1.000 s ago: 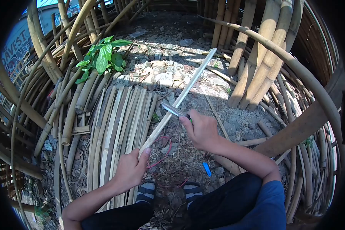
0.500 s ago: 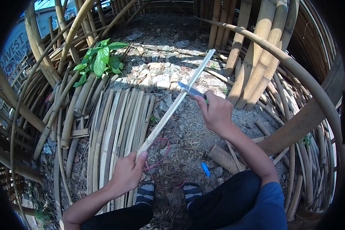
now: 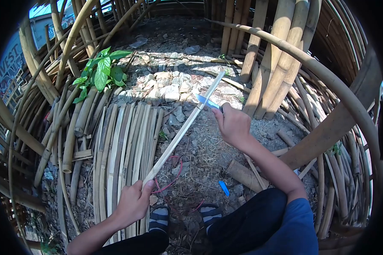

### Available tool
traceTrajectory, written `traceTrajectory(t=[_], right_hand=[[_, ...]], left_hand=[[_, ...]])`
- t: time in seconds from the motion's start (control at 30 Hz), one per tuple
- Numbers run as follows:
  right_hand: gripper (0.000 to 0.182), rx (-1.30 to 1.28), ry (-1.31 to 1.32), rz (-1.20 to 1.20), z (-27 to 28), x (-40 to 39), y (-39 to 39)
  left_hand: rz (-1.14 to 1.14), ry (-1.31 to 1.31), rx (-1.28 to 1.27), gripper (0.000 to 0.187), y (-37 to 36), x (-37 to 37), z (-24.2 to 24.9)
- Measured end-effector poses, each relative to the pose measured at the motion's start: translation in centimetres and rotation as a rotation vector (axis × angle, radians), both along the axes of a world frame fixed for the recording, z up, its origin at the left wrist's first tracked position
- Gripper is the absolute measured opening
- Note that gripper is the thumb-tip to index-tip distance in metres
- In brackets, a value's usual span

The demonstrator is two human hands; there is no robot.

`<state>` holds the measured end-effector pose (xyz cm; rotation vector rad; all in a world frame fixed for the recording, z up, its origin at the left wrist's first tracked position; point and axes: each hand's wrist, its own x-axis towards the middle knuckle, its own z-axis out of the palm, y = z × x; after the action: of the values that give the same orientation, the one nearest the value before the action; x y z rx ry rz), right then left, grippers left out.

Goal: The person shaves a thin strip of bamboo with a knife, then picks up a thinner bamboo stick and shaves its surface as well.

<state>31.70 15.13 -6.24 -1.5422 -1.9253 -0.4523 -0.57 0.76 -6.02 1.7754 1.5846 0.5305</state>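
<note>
My left hand grips the near end of a long pale bamboo strip that slants up and away to the right. My right hand is closed on a knife, whose blade lies against the strip's far part, near its upper end. My arms reach out over my dark trousers and striped socks at the bottom of the view.
A mat of split bamboo slats lies on the ground to the left. Thick bamboo poles stand on the right. A green plant grows at the back left. A small blue object and a red cord lie near my feet.
My right hand has slid the knife up along the strip, away from me, from its middle to near its far end. My left hand has kept its grip on the near end.
</note>
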Motion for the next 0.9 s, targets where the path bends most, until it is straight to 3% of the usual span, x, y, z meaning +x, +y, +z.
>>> traceTrajectory(t=[0.2,0.53,0.6,0.8,0.87,0.9], right_hand=[[0.039,0.108,-0.108,0.030,-0.8,1.4,1.0],[0.040,-0.023,-0.069,0.088,-1.6,-0.8,0.2],[0.040,0.022,-0.060,0.259,-2.0,-1.0,-0.4],[0.038,-0.026,-0.048,0.051,-2.4,-0.5,1.4],[0.038,-0.028,-0.032,0.059,-2.5,-0.3,1.1],[0.039,0.081,-0.073,0.192,-2.7,0.2,1.1]], left_hand=[[-0.042,0.085,0.016,0.049,-0.6,-0.8,-0.1],[0.012,0.053,-0.048,0.051,-0.7,-1.3,-1.0],[-0.017,0.075,-0.044,0.050,-0.7,-1.3,-1.0],[0.002,0.059,-0.075,0.051,-0.4,-1.0,-1.2],[0.029,0.015,-0.122,0.053,-0.8,-1.2,-1.3],[0.028,0.020,-0.121,0.053,-0.9,-1.4,-1.4]])
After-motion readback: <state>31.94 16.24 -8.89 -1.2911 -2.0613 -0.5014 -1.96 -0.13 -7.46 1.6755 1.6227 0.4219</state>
